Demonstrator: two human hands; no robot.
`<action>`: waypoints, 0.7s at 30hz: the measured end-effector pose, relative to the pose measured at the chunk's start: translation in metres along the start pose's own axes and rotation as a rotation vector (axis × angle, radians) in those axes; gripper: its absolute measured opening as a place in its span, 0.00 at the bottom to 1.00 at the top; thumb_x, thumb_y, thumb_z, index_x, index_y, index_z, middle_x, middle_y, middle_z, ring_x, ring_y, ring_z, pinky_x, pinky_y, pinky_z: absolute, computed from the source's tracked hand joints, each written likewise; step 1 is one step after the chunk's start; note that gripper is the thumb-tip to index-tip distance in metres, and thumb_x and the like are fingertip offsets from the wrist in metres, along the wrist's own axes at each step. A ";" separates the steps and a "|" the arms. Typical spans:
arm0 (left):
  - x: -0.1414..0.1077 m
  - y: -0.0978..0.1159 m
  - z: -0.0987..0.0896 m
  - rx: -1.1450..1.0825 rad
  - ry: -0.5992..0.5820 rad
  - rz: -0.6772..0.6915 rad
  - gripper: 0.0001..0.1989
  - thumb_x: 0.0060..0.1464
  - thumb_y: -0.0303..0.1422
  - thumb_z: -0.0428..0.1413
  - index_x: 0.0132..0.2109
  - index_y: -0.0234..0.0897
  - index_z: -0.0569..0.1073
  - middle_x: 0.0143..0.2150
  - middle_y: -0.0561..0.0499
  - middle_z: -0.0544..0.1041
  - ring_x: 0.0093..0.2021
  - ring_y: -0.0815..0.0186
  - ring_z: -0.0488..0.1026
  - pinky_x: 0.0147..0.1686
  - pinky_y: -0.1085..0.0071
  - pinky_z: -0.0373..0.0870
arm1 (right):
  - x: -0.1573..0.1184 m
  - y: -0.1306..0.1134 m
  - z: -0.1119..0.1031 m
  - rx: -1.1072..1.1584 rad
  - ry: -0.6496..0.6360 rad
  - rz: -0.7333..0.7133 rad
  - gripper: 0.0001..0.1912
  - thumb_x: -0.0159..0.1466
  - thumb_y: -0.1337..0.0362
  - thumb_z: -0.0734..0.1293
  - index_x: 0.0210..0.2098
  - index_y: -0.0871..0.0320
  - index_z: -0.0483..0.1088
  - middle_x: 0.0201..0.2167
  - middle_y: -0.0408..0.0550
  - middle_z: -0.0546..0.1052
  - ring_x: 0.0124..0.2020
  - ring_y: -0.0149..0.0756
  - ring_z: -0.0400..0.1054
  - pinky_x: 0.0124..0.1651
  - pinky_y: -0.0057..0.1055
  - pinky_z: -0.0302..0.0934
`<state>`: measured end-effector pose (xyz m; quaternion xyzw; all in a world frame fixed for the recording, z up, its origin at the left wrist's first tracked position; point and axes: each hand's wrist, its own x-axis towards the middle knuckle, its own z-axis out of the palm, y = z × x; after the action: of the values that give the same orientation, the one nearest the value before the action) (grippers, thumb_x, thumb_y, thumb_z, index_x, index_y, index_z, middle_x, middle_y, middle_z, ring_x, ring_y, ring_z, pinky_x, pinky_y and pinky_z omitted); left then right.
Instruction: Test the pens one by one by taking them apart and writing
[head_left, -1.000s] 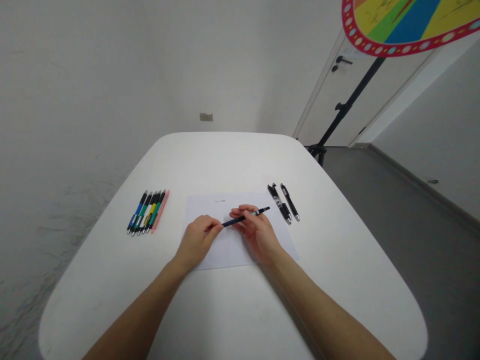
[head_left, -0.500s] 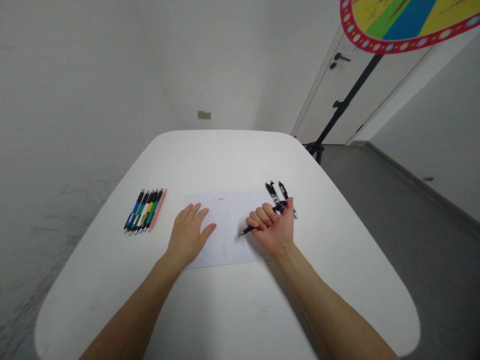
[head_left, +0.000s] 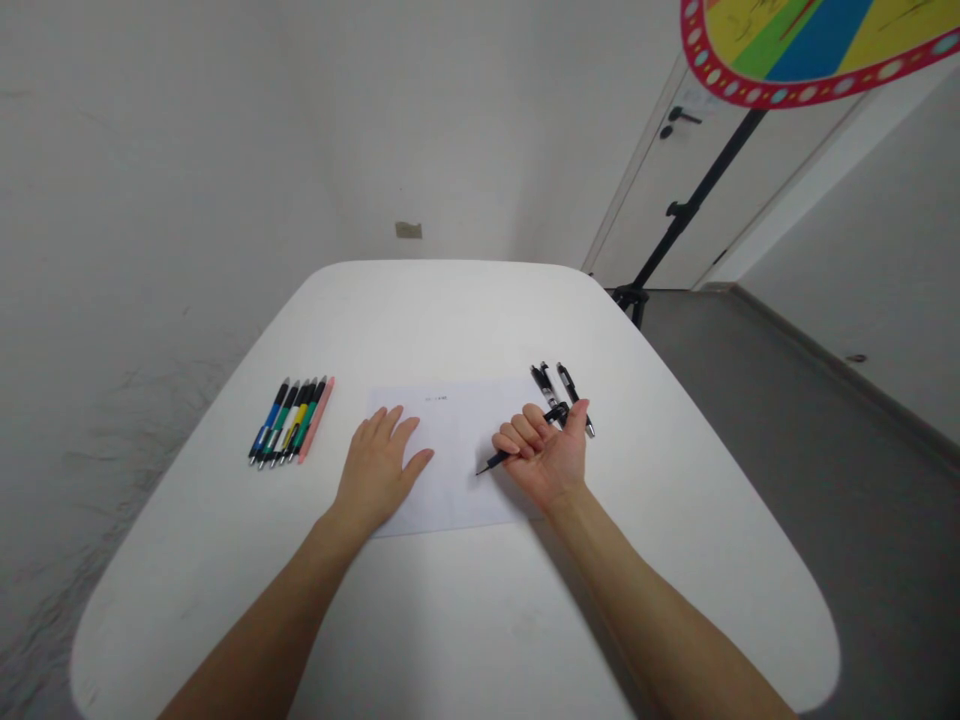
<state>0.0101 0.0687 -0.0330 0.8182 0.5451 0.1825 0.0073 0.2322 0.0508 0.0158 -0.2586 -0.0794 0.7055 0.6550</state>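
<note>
Right hand (head_left: pixel 544 455): palm turned up, at the right side of the sheet of white paper (head_left: pixel 461 425). Its fingers (head_left: pixel 517 432) are curled closed around a slim black pen (head_left: pixel 517 452), gripping it across the palm side, with the thumb (head_left: pixel 577 420) standing up. The pen lies at a slant through the hand: its metal tip points left over the paper, and its other end sticks out past the fingers toward the black pens at the upper right.

Left hand (head_left: pixel 375 470): palm down on the lower left part of the sheet. Its fingers (head_left: pixel 386 428) are open and spread, holding nothing.

Sheet lies square near the middle of the white rounded desk (head_left: pixel 465 310), with a small line of print near its top edge, too small to read. Just right of the sheet, near the raised thumb, lie three black retractable pens (head_left: pixel 562 395), two close together and one slightly apart. Whether the held pen touches them cannot be told.

Left of the sheet, a tight row of pens with blue, green, yellow and other coloured barrels (head_left: pixel 286 422) lies side by side, a pink pen (head_left: pixel 316 420) at its right end.
</note>
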 end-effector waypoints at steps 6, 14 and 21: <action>0.001 0.004 -0.003 0.035 -0.030 0.000 0.23 0.62 0.44 0.50 0.58 0.34 0.70 0.63 0.35 0.68 0.65 0.45 0.61 0.63 0.45 0.57 | -0.001 0.001 -0.001 0.034 -0.033 0.022 0.36 0.59 0.29 0.50 0.19 0.55 0.57 0.11 0.34 0.50 0.14 0.26 0.41 0.19 0.26 0.49; 0.000 0.004 -0.002 0.020 -0.005 -0.002 0.22 0.61 0.44 0.51 0.57 0.36 0.70 0.63 0.36 0.68 0.65 0.45 0.61 0.63 0.44 0.58 | 0.000 0.002 -0.004 0.021 -0.057 0.045 0.27 0.61 0.38 0.60 0.23 0.55 0.63 0.11 0.33 0.51 0.14 0.25 0.43 0.19 0.24 0.50; 0.001 0.003 -0.002 -0.015 -0.007 -0.004 0.22 0.61 0.43 0.51 0.57 0.37 0.71 0.64 0.36 0.68 0.66 0.45 0.61 0.63 0.43 0.58 | 0.000 0.002 -0.004 0.032 -0.043 0.040 0.26 0.63 0.41 0.58 0.23 0.56 0.65 0.10 0.33 0.51 0.13 0.26 0.42 0.18 0.24 0.49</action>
<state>0.0119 0.0678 -0.0300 0.8177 0.5454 0.1836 0.0159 0.2323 0.0494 0.0114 -0.2343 -0.0769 0.7250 0.6432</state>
